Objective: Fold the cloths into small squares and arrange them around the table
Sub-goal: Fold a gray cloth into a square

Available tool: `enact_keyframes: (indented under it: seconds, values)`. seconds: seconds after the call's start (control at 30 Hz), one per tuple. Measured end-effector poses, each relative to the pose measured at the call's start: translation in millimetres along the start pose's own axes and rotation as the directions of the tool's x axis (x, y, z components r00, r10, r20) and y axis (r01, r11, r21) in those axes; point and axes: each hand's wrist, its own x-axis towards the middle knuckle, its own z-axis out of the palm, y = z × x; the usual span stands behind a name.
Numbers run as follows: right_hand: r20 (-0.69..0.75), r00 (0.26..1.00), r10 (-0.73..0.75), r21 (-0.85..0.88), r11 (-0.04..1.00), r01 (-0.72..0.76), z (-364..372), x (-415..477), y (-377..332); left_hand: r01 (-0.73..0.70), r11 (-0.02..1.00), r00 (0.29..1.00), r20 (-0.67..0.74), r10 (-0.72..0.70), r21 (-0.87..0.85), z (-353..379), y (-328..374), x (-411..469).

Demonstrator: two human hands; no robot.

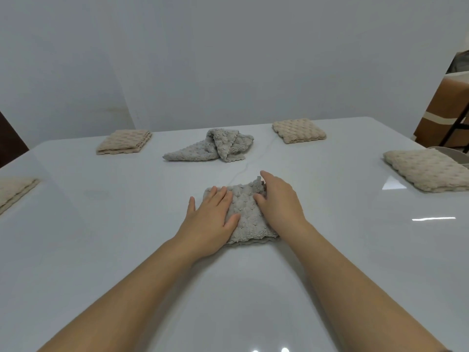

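Head view: a folded grey cloth [247, 219] lies near the middle of the white worktop [121, 250]. The left hand [212, 215] presses flat on its left part, fingers straight. The right hand [279, 203] covers its right side, thumb on the fabric, fingers at the raised far corner; whether they pinch it I cannot tell. Beyond lies a crumpled grey cloth [215, 146]. Folded beige cloths sit at far left [124, 142], far right [299, 130], right edge [429, 174] and left edge [12, 191]

A plain home room; glossy white table [101, 250], bare wall [228, 59], cardboard box [441, 110] beside it.
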Motion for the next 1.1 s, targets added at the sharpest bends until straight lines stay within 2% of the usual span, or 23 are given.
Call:
enact_keyframes:
  seconds: [0.13,0.17,0.23,0.3,0.4,0.5,0.63,0.8,0.87,0.93,1.0,1.1]
  values:
    - [-0.095,0.991,-0.098,-0.159,0.984,0.082,-7.3,-2.4,-11.2,0.039,0.96,0.992,-0.104,-0.071,-0.277,-16.6,-15.8,21.2]
    - [-0.068,0.99,-0.123,-0.164,0.98,0.111,-6.4,-4.6,-17.8,0.054,0.922,0.988,-0.112,-0.104,-0.383,-21.8,-20.9,27.5]
    - [0.076,0.986,-0.151,-0.178,0.97,0.163,2.9,-10.2,-27.3,0.061,0.844,0.985,-0.105,-0.138,-0.532,-28.9,-28.3,34.9]
    - [0.257,0.956,-0.144,-0.24,0.948,0.208,12.9,-13.5,-26.6,0.041,0.846,0.984,-0.127,-0.127,-0.532,-32.8,-32.7,37.4]
    - [0.361,0.915,-0.178,-0.203,0.943,0.263,9.1,-8.0,-14.8,0.045,0.866,0.989,-0.103,-0.11,-0.498,-37.9,-39.2,32.8]
    - [0.367,0.907,-0.205,-0.197,0.936,0.291,-3.1,-3.2,-5.5,0.112,0.818,0.991,0.008,-0.13,-0.564,-41.3,-49.1,19.0]
    - [0.333,0.932,-0.142,-0.265,0.935,0.237,-9.1,0.3,-7.0,0.19,0.725,0.982,0.127,-0.142,-0.662,-43.5,-50.9,-4.6]
    - [0.365,0.928,-0.069,-0.227,0.961,0.161,10.6,-4.5,-25.6,0.342,0.643,0.939,0.265,-0.217,-0.685,-42.0,-41.4,-16.2]
    - [0.35,0.934,-0.07,-0.242,0.957,0.162,16.1,-6.7,-23.5,0.392,0.592,0.919,0.333,-0.212,-0.704,-46.2,-38.5,-15.1]
    - [0.327,0.941,-0.082,-0.247,0.954,0.169,18.1,-7.9,-20.5,0.423,0.594,0.899,0.396,-0.184,-0.684,-52.2,-36.5,-13.1]
    - [0.316,0.944,-0.093,-0.246,0.953,0.176,19.9,-8.8,-19.7,0.405,0.632,0.897,0.422,-0.134,-0.66,-55.8,-35.2,-11.8]
    - [0.32,0.943,-0.093,-0.235,0.956,0.174,20.5,-9.0,-19.7,0.271,0.64,0.94,0.341,-0.014,-0.719,-57.0,-33.9,-10.2]
